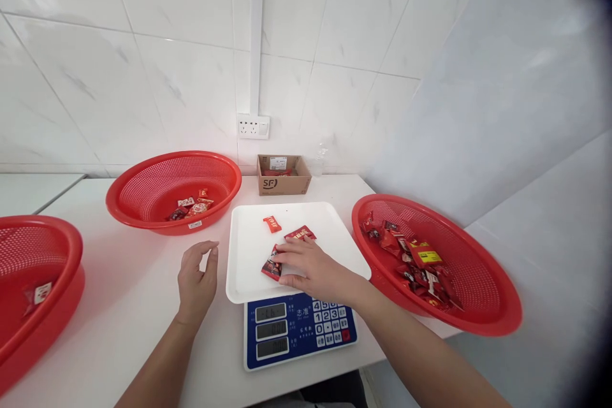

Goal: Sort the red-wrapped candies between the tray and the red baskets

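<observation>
A white weighing tray (pixel 243 280) sits on a blue digital scale (pixel 301 331). My right hand (pixel 315 268) is over the tray, its fingers and thumb closed at the edge of a dark red candy packet (pixel 271 266). Just beyond those fingers lies a flat red packet (pixel 306 232), partly covered by the hand. A small orange-red wrapped candy (pixel 272 224) rests farther back on the tray. My left hand (pixel 197 277) hovers left of the tray, fingers loosely bent and thumb close to the index fingertip, with nothing visible in it.
At right, a tilted red basket (pixel 497 296) holds many wrapped candies. Another red basket (pixel 174 162) at back left has several packets, and a third basket (pixel 71 255) stands at the left edge. A cardboard box (pixel 285 186) is behind the tray, near a wall socket (pixel 253 127).
</observation>
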`<state>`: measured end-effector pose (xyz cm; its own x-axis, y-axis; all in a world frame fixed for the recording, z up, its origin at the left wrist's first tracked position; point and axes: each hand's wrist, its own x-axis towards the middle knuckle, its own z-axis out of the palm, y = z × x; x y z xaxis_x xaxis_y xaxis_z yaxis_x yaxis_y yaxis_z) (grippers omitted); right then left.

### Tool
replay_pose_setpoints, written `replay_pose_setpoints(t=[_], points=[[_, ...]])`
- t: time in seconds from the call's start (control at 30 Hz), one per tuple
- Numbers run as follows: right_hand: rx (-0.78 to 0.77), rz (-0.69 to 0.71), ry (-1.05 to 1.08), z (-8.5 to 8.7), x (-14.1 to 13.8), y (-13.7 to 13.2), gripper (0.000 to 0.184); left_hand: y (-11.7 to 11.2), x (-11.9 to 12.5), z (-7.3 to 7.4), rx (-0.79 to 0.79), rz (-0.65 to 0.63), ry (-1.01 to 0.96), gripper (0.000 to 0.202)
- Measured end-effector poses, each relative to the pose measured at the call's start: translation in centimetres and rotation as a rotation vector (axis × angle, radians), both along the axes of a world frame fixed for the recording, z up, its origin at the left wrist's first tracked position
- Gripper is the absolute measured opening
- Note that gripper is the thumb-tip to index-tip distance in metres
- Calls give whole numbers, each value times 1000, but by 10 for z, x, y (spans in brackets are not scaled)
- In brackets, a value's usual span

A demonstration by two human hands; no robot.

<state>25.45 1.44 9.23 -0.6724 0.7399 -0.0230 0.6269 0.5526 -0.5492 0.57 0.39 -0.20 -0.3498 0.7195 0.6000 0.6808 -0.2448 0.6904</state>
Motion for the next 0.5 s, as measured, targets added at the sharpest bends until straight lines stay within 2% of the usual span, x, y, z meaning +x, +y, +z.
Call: replay_pose_setpoints(t=[0.13, 0.2, 0.27, 0.33, 0.4, 0.5], points=[[23, 10, 54, 0, 3, 3, 23, 0, 0, 0, -22, -6, -11, 21], [31, -30, 93, 4, 12, 4, 20, 0, 0, 0, -26, -3, -18, 21], [58, -127, 136, 11, 29, 5, 23, 0, -1, 1, -36, 8, -27, 22], [88, -289, 139, 20, 58, 6, 27, 1, -3, 1, -60, 25, -39, 24], [94, -488, 55, 25, 97, 8, 30, 2, -3, 1, -100, 48, -50, 26], [-37, -769, -204, 24, 163, 8, 33, 2, -1, 3, -165, 75, -67, 28]])
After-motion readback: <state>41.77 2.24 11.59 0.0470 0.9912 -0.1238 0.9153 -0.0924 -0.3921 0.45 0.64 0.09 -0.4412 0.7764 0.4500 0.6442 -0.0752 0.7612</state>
